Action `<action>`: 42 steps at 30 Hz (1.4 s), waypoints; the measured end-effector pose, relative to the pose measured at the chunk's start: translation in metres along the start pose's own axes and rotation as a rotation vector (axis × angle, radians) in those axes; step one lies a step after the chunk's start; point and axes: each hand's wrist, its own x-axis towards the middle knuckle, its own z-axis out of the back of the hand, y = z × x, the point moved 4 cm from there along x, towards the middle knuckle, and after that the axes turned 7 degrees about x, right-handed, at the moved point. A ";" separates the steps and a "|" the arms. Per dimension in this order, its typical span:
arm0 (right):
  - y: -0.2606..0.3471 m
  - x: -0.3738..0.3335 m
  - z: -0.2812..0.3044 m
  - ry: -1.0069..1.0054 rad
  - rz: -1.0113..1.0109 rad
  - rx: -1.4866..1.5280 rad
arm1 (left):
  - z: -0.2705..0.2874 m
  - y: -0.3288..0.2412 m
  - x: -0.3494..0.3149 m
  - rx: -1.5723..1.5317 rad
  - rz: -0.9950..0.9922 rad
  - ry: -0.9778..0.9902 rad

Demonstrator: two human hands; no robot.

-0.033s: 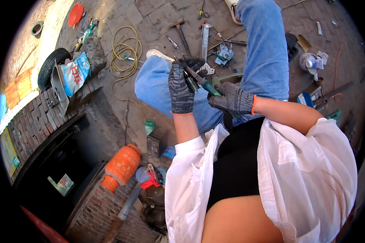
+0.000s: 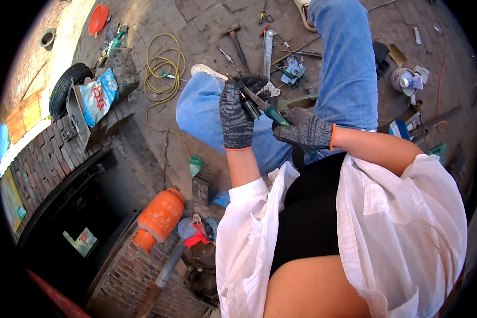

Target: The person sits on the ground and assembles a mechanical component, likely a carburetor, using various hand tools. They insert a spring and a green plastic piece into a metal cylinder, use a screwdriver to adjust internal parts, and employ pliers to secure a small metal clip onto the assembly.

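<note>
Both my hands wear grey-black knitted gloves with orange cuffs and meet above my lap. My right hand [image 2: 306, 130] is closed around the end of a green-handled tool [image 2: 275, 114], whose long dark shaft points up and left. That shaft reaches across my left hand [image 2: 237, 112], which has its fingers curled at the shaft's far end. Thin dark and metallic pieces show beside the left palm; what they belong to is hidden by the glove. Beyond the hands, a hammer [image 2: 239, 50] and a long grey metal bracket [image 2: 268, 55] lie on the paving.
A coiled yellow hose [image 2: 155, 74] lies left of my knee. An orange gas cylinder [image 2: 162, 213] stands lower left, near a brick wall. A tyre [image 2: 63, 87] leans beside a blue-white bag [image 2: 102, 98]. At right are a white tub [image 2: 397, 82] and scattered tools.
</note>
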 end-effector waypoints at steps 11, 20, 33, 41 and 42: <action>-0.027 -0.006 0.002 -0.051 0.214 0.170 | 0.014 -0.007 0.003 -0.469 0.138 0.157; 0.029 0.012 0.025 -0.353 0.239 0.089 | -0.027 -0.004 -0.016 -0.478 0.187 0.131; 0.031 0.001 0.027 -0.463 0.433 -0.092 | -0.053 -0.018 -0.044 0.442 -0.391 -0.061; 0.003 0.026 0.026 -0.260 0.158 0.350 | -0.028 0.016 -0.024 0.010 -0.164 -0.070; -0.007 0.032 0.027 -0.240 0.100 0.493 | -0.031 0.021 -0.023 -0.030 -0.120 -0.047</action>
